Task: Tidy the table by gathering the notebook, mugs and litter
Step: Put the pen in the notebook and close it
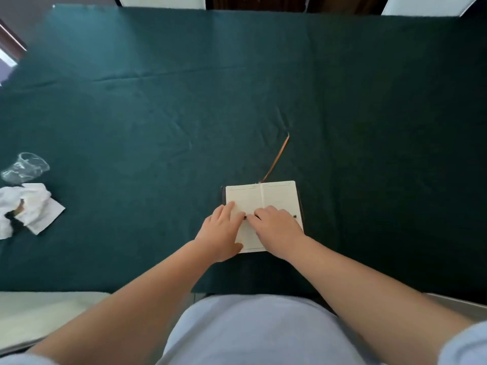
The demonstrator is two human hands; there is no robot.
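An open notebook (279,196) with cream pages and a dark cover lies on the green tablecloth (184,101) near the front edge. Its brown ribbon bookmark (276,159) trails away to the upper right. A dark pen (294,216) lies across the pages, mostly hidden, with only its ends showing. My left hand (221,233) rests flat on the left page, fingers spread, fingertips near one pen end. My right hand (276,227) covers the right page with its fingers curled over the pen.
At the left edge of the table lie a crushed clear plastic cup (26,167) and, just in front of it, crumpled white paper (29,206) with dark stains. White chair backs (160,1) stand beyond the far edge.
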